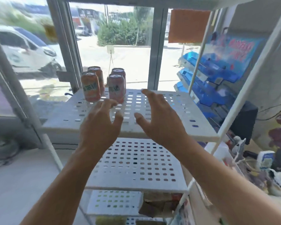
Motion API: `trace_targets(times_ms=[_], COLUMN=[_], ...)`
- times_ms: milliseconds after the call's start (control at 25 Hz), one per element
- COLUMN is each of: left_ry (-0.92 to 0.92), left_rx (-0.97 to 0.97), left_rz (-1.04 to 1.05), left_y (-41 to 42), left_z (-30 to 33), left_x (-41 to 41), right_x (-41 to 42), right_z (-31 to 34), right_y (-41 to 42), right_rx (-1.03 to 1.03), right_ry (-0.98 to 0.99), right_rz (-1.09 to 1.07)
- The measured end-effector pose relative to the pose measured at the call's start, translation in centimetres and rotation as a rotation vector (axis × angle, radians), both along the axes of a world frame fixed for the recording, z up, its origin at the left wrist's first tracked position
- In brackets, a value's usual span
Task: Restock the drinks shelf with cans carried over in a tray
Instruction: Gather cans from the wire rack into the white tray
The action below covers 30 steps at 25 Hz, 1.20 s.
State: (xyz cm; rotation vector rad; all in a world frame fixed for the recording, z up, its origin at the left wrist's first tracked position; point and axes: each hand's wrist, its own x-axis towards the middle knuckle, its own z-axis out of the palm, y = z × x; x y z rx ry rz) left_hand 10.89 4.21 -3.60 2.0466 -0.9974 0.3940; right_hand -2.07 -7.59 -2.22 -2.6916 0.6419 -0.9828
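Note:
Several drink cans stand upright at the back left of a white perforated shelf (177, 111): an orange can (89, 86) in front, another orange can (96, 75) behind it, a pink can (116, 88) beside them and another pink can (119, 73) behind that. My left hand (101, 122) hovers over the shelf just in front of the cans, fingers spread and holding nothing. Beside it, over the middle of the shelf, my right hand (159, 117) is also spread and holds nothing. No tray is in view.
A lower perforated shelf (136, 163) sits below, with goods under it. White rack posts (243, 88) frame the right side. A window (113, 46) with a metal frame is behind the rack. Blue packages (214, 73) and cluttered items (266, 161) lie to the right.

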Motion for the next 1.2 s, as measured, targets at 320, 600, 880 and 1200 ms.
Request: trace_targets(times_ms=[320, 600, 880, 1200], left_ry=[0.019, 0.038, 0.053, 0.024], left_rx=[0.02, 0.009, 0.0, 0.003], left_rz=[0.015, -0.015, -0.043, -0.12], left_y=[-0.1, -1.1, -1.3, -1.1], left_z=[-1.4, -1.6, -1.2, -1.0], left_x=[7.7, 11.1, 12.4, 11.6], right_x=[10.4, 16.7, 20.0, 16.6], right_z=[-1.4, -1.3, -1.7, -1.5], right_y=[-3.4, -5.0, -5.7, -5.0], right_rx=[0.119, 0.245, 0.255, 0.277], right_ry=[-0.027, -0.023, 0.001, -0.173], right_rz=[-0.028, -0.06, -0.148, -0.163])
